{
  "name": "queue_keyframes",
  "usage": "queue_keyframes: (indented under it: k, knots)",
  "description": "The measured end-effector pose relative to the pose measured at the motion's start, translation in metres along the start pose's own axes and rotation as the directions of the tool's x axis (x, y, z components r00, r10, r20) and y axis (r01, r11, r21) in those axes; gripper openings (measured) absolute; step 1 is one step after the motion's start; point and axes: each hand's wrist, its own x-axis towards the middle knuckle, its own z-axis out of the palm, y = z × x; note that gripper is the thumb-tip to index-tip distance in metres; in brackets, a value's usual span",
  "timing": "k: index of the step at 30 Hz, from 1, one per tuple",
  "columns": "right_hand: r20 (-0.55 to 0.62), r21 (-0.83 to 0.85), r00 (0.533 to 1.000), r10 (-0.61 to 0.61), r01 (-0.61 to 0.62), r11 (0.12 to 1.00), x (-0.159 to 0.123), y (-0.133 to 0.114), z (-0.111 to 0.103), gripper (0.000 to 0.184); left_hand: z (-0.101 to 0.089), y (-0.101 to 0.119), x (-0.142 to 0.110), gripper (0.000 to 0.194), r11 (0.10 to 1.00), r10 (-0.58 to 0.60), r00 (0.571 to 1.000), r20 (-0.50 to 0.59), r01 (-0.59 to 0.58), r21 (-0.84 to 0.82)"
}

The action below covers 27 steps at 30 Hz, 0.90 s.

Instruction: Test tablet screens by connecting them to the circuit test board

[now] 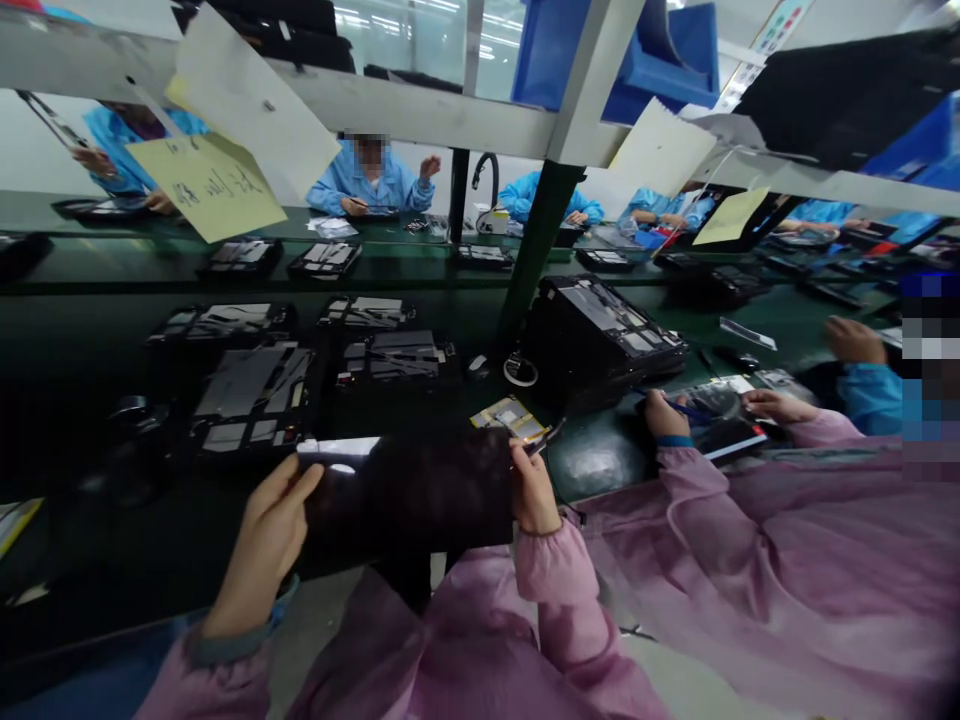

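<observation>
- Grip closed on both sides: left hand (270,540) and right hand (536,490) pinch opposite edges of a dark flat panel (409,490), which I hold over the bench's near edge.
- Green workbench (600,455) runs ahead, carrying black trays (255,400) to the left and a gold-and-white board (510,420) just beyond the panel.
- To the right, a co-worker's pink-sleeved hand (667,415) holds a blue pen (694,408).
- Far side: blue-smocked workers (367,180) sit along another bench.

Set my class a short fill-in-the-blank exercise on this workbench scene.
1. The dark flat panel is held by the person's left hand and ____ hand.
2. The person's sleeves are ____.
3. The pink-sleeved co-worker's hand holds a thin blue ____.
4. The worker straight across the bench wears a ____ smock.

Answers: right; pink; pen; blue
</observation>
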Motion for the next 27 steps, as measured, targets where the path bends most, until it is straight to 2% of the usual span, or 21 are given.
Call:
queue_keyframes:
  k: [1,3,4,6,8,11,14,17,21,24,27]
  knots:
    - [-0.057,-0.041,0.998,-0.004,0.002,0.999,0.003,0.005,0.003,0.045,0.004,-0.013,0.010,0.022,0.989,-0.113,0.993,0.024,0.115,-0.097]
    - [-0.133,-0.184,0.989,-0.059,0.034,0.982,0.010,0.014,0.008,0.037,0.008,-0.038,0.024,0.018,0.939,-0.291,0.957,0.009,0.288,-0.189]
    - [-0.136,-0.281,0.985,-0.106,0.064,0.957,0.013,0.017,0.009,0.033,0.009,-0.048,0.029,0.017,0.919,-0.346,0.938,0.017,0.343,-0.193]
    - [-0.052,-0.472,0.980,-0.193,0.146,0.869,0.017,0.022,0.013,0.027,0.008,-0.060,0.033,0.022,0.916,-0.373,0.928,0.021,0.371,-0.152]
    - [0.045,-0.603,0.971,-0.237,0.215,0.768,0.017,0.025,0.016,0.029,0.007,-0.063,0.034,0.034,0.951,-0.299,0.954,0.021,0.299,-0.082]
    - [0.102,-0.688,0.961,-0.255,0.254,0.680,0.012,0.027,0.019,0.032,0.007,-0.056,0.031,0.053,0.997,-0.063,0.998,0.028,0.062,0.041]
    - [0.116,-0.736,0.967,-0.227,0.237,0.634,0.008,0.025,0.018,0.030,0.003,-0.049,0.023,0.060,0.950,0.095,0.987,0.128,-0.128,0.284]
    - [0.126,-0.775,0.975,-0.181,0.211,0.595,0.005,0.022,0.016,0.031,-0.008,-0.053,0.005,0.062,0.816,0.115,0.967,0.228,-0.222,0.533]
    - [0.177,-0.798,0.973,-0.147,0.230,0.557,0.005,0.017,0.018,0.031,-0.020,-0.072,-0.024,0.066,0.676,0.055,0.927,0.370,-0.307,0.669]
    - [0.216,-0.805,0.966,-0.143,0.259,0.534,0.010,0.015,0.023,0.032,-0.025,-0.082,-0.035,0.062,0.576,0.112,0.924,0.367,-0.361,0.733]
    - [0.213,-0.780,0.968,-0.133,0.250,0.574,0.015,0.017,0.027,0.032,-0.033,-0.083,-0.032,0.055,0.503,0.159,0.913,0.375,-0.401,0.766]
